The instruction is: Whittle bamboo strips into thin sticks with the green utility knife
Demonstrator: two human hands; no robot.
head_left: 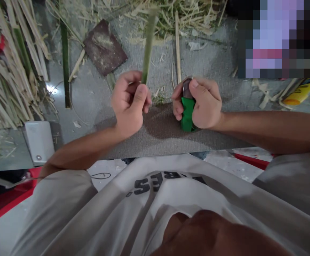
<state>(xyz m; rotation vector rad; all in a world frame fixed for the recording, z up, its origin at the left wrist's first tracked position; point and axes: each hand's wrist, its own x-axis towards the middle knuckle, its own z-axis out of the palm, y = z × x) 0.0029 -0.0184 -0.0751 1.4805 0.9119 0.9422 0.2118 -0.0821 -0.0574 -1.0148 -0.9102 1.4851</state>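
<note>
My left hand (pixel 129 101) is closed in a pinch on the near end of a thin green strip (pixel 148 39), which points away from me and is blurred at its far end. My right hand (pixel 201 103) is wrapped round a knife with a green handle (pixel 187 115); the thumb presses on the short metal blade near its base. The two hands sit close together, a few centimetres apart, above a grey cloth-covered work surface (pixel 160 131).
Piles of pale split strips (pixel 8 71) lie at the left and along the far edge. A dark square pad (pixel 104 47), a long green strip (pixel 64 60) and a pale stick (pixel 177 42) lie on the surface. A yellow object (pixel 301 93) lies at right.
</note>
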